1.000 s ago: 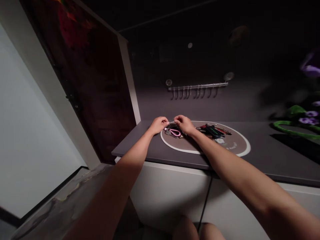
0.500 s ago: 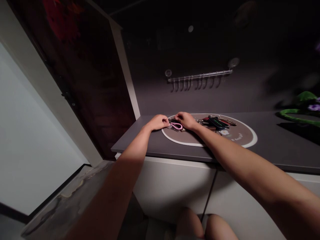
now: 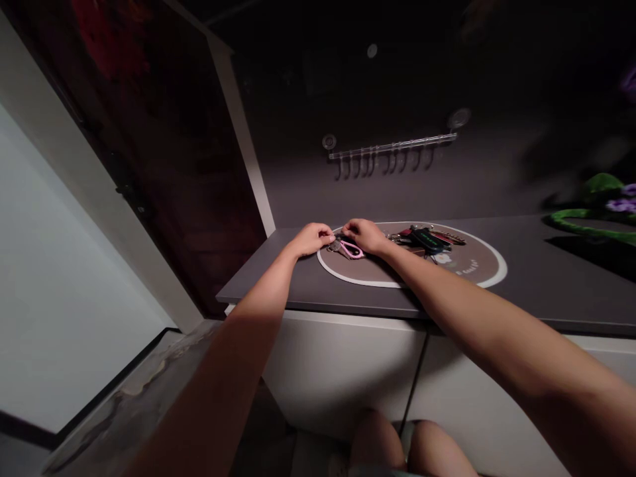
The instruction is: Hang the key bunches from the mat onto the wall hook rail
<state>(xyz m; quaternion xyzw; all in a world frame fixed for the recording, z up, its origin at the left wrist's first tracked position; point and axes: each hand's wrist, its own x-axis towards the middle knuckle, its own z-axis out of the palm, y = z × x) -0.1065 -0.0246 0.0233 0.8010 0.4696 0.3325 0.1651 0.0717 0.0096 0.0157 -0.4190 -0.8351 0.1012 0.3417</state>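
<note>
i have the left hand (image 3: pixel 312 240) and right hand (image 3: pixel 365 236) at the pink-strapped keys (image 3: pixel 345 248), left end of the mat (image 3: pixel 370 271); whether either grip pinches them, i can't tell. handling seems unfinished; the dark bunch (image 3: pixel 428 240), mat's right, has no fingers on it.

The straight, clear hook rail (image 3: pixel 392 146) looks like glossy plastic; the dark grey, straight-edged countertop (image 3: pixel 298 281) is smooth and matt. The white-rimmed brown oval mat (image 3: pixel 382 273) looks dull, the black oblong fob (image 3: pixel 428 241) plastic, and the curved green ornament (image 3: pixel 571 215) fuzzy, like plush.
</note>
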